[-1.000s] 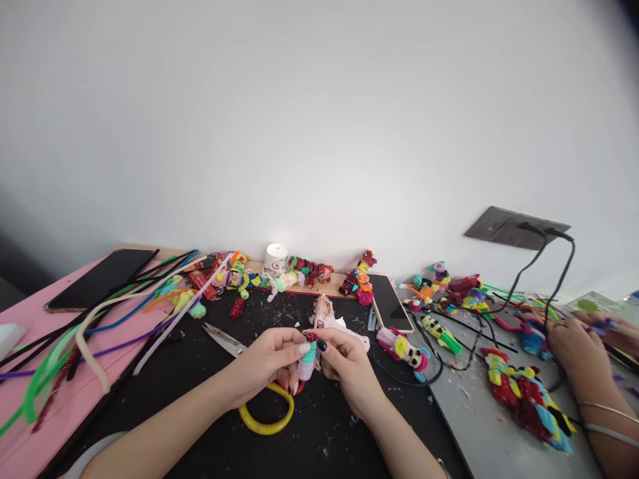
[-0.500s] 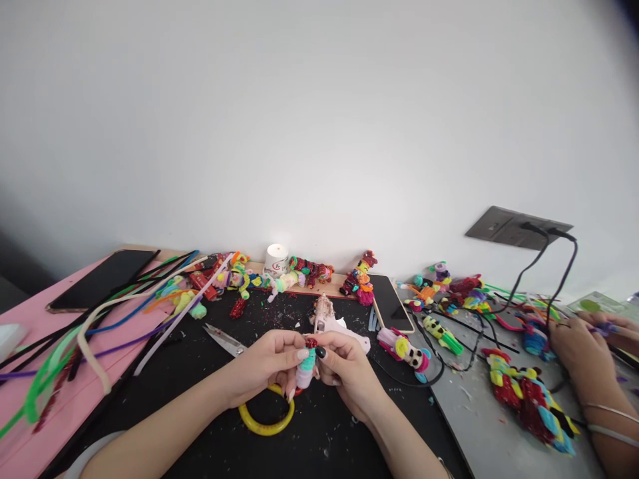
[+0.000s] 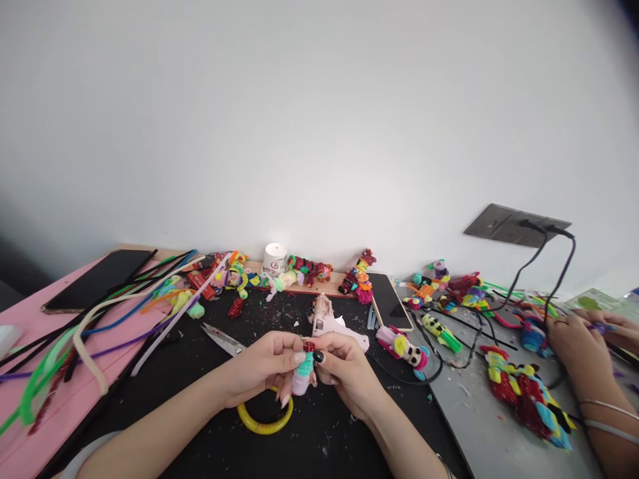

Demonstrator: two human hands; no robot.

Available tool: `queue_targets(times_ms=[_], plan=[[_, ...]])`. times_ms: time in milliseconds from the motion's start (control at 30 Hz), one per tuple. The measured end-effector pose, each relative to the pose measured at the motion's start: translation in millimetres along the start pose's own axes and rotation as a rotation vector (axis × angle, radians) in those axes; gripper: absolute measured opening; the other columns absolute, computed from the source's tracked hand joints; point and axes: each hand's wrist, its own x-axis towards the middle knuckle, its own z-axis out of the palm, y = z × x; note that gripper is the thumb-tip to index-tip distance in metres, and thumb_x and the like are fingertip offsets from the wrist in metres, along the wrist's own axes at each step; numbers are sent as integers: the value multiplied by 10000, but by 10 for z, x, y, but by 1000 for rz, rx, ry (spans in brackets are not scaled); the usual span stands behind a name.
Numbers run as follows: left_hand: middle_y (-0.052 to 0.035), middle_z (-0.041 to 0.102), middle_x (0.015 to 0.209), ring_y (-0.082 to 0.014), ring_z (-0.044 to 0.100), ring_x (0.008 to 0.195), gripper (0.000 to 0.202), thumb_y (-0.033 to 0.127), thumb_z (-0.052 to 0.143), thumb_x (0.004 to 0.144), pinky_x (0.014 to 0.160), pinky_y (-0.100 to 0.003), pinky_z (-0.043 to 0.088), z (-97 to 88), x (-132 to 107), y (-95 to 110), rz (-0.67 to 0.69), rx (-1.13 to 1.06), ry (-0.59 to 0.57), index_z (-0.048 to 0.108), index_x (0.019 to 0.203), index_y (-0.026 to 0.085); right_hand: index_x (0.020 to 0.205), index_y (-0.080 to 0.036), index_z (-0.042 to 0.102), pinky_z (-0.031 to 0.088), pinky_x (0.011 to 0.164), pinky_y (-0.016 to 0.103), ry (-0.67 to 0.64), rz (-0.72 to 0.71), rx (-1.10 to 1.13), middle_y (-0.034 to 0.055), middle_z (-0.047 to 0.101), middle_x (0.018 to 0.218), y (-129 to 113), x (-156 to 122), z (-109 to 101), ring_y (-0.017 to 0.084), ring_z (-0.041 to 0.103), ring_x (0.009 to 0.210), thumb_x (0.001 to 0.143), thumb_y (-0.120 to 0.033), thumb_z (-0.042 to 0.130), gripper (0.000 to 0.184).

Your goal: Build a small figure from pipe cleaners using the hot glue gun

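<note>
Between my two hands, above the black mat [image 3: 200, 412], is a small pipe-cleaner figure [image 3: 302, 380] with a lilac lower part, a turquoise band and a glittery red top. My left hand [image 3: 264, 369] pinches it from the left with thumb and fingers. From the right, my right hand [image 3: 344, 369] grips it near the red top, its dark-nailed thumb on the turquoise part. Scissors [image 3: 264, 426] with yellow handles lie under my left hand, their blades pointing up and left. Just behind my hands lies a pale pink glue gun [image 3: 334, 326], partly covered by my right hand.
Loose pipe cleaners [image 3: 90, 346] and a dark phone [image 3: 100, 279] lie on the pink surface at left. A paper cup [image 3: 275, 258] and several finished figures line the wall. Another phone [image 3: 389, 303], more figures [image 3: 529, 399], cables and a co-worker's hands [image 3: 582, 342] are at right.
Both hands keep hold of the figure, which has tilted slightly, its lower end shifting a little left. The whole view has shifted slightly; the things on the table lie as before.
</note>
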Motion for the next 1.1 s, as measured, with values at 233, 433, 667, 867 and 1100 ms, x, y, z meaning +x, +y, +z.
queue_targets(times_ms=[233, 433, 667, 867, 1100], plan=[[-93, 682, 739, -70, 535, 428, 324, 406, 643, 797, 405, -169, 424, -3, -17, -8, -12, 4, -25, 611, 892, 98, 774, -166, 713, 133, 416, 219, 12, 17, -20, -50, 544, 532, -19, -12, 13, 37, 282, 402, 656, -326, 782, 210], [-100, 689, 750, -78, 548, 436, 296, 391, 644, 801, 400, -166, 425, -17, -10, -14, -22, -2, -46, 603, 878, 108, 751, -167, 707, 140, 417, 214, 7, 17, -20, -55, 529, 515, -33, -20, 21, 39, 258, 406, 649, -318, 782, 197], [-106, 692, 751, -76, 557, 437, 294, 382, 644, 802, 394, -155, 421, -24, -8, -20, -9, -6, -62, 609, 871, 99, 749, -172, 719, 147, 422, 214, 0, 16, -17, -53, 530, 517, -27, -13, 6, 42, 260, 415, 653, -302, 782, 174], [-95, 685, 725, -77, 556, 433, 295, 385, 649, 797, 394, -154, 416, -19, -9, -11, -21, -1, -51, 606, 866, 102, 766, -174, 723, 123, 421, 213, -13, 4, -10, -53, 533, 534, -19, -11, -5, 37, 256, 418, 662, -289, 779, 165], [-101, 691, 742, -80, 558, 434, 298, 387, 655, 790, 400, -165, 417, -24, -5, -9, -22, 2, -55, 607, 862, 102, 775, -176, 728, 121, 420, 215, -35, 0, 7, -62, 516, 514, -24, -14, -4, 34, 264, 411, 667, -285, 783, 163]])
